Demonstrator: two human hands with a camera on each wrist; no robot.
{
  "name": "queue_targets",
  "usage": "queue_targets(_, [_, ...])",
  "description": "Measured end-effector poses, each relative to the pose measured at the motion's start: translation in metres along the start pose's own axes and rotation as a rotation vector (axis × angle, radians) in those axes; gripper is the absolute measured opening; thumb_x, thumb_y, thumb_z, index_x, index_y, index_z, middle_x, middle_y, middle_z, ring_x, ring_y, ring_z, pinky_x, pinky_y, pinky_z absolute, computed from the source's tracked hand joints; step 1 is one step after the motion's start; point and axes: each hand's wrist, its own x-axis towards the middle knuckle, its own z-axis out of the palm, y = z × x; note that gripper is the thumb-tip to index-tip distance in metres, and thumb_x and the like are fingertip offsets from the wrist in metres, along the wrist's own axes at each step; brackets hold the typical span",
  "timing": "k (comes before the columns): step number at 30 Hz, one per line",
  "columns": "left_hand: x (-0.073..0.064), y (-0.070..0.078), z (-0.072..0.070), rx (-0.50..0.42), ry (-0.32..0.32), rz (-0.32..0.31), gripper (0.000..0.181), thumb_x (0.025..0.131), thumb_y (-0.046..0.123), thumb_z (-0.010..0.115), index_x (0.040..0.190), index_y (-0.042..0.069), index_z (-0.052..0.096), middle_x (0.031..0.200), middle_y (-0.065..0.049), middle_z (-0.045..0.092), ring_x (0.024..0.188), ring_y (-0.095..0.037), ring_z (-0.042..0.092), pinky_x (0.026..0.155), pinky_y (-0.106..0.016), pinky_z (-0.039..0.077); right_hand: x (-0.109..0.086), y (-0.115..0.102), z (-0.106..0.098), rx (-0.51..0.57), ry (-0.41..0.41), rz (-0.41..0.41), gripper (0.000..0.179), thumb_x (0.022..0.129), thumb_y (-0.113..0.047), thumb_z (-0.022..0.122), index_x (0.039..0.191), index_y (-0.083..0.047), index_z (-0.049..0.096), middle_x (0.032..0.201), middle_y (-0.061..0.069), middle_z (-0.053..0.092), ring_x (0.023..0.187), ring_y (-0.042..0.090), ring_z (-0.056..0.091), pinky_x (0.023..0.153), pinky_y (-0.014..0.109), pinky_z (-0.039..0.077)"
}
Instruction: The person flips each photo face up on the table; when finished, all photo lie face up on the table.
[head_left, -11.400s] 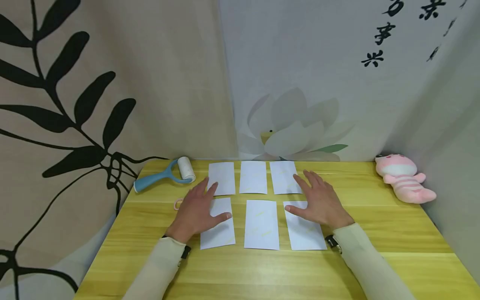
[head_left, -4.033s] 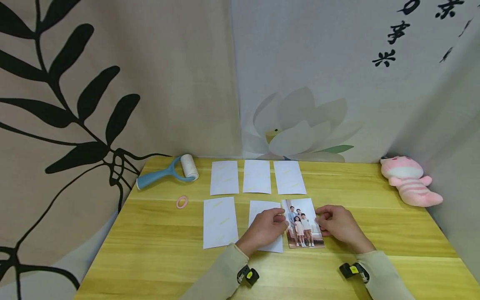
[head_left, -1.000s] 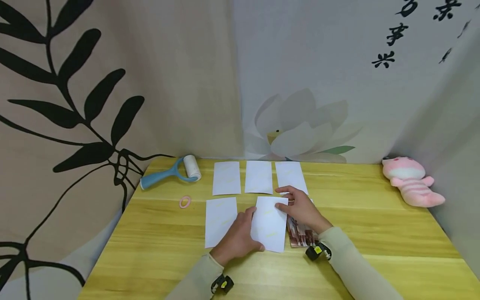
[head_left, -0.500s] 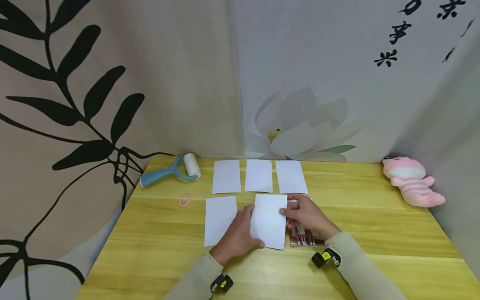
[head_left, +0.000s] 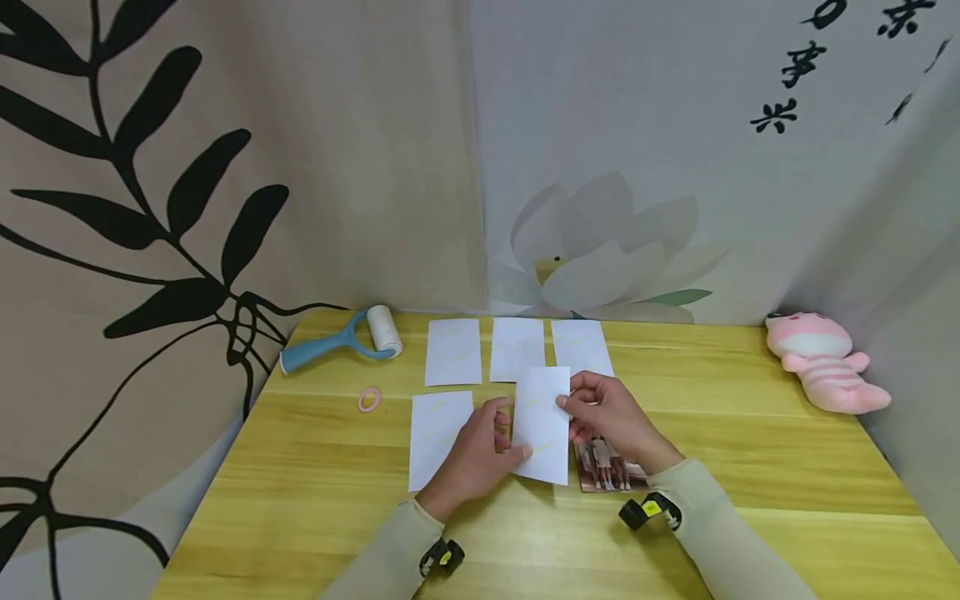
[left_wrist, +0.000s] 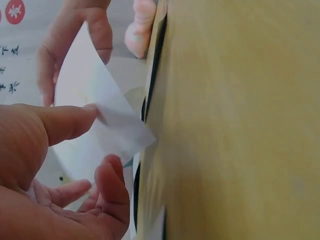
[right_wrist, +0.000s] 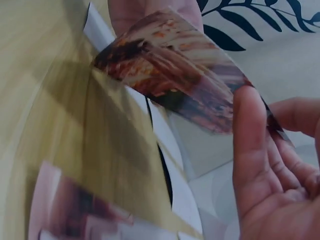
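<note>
Head view, raised card (head_left: pixel 542 433) pinched by right fingers (head_left: pixel 591 382), left fingers (head_left: pixel 491 407) at opposite edge, hold unclear

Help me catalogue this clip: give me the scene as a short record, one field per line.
Surface: wood-grain table
Right grip: pinches a lifted card, white side toward the head camera, printed side visible in the right wrist view
Left grip: at the lifted card's left edge, contact unclear
Picture up: photo of people, partly hidden
White side up: back-row cards (three), front-left card
Also present: blue-handled roller, pink ring, plush toy
</note>
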Motion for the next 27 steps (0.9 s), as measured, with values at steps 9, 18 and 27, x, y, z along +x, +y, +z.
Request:
queue_targets(9, [-0.003, 0.022, -0.005, -0.151, -0.053, 0.015, 0.049, 0.102, 0.035, 0.071, 0.146, 0.020, 0.056, 0.142, -0.008, 0.061, 0.116, -0.024, 0.069, 0.087, -0.038, 0.062, 0.002, -0.012, 0.013, 0.018, -0.012, -0.075, 0.026, 0.104, -0.021, 0.069, 0.111, 0.000, 0.055, 0.085, 0.002, 0.067, 0.061, 0.017, 0.068, 0.060, 0.047, 0.064])
queue_targets(18, [-0.007, 0.036, -0.005, -0.150, -0.096, 0.060, 0.056, 0.101, 0.050, 0.069, 0.151, 0.033, 0.050, 0.145, -0.004, 0.062, 0.118, -0.023, 0.070, 0.089, -0.037, 0.061, 0.008, -0.016, 0.033, 0.070, -0.022, -0.117, 0.025, 0.101, -0.018, 0.072, 0.112, 0.000, 0.056, 0.090, 0.004, 0.066, 0.063, 0.014, 0.067, 0.056, 0.034, 0.061])
queue_targets(27, [-0.004, 0.031, -0.005, -0.120, -0.050, 0.089, 0.045, 0.102, 0.020, 0.062, 0.146, 0.020, 0.055, 0.130, -0.008, 0.071, 0.113, -0.027, 0.074, 0.083, -0.033, 0.062, 0.016, -0.013, 0.044, -0.006, 0.016, -0.091, 0.033, 0.097, -0.023, 0.080, 0.110, -0.001, 0.059, 0.088, 0.007, 0.068, 0.062, 0.017, 0.067, 0.057, 0.036, 0.063])
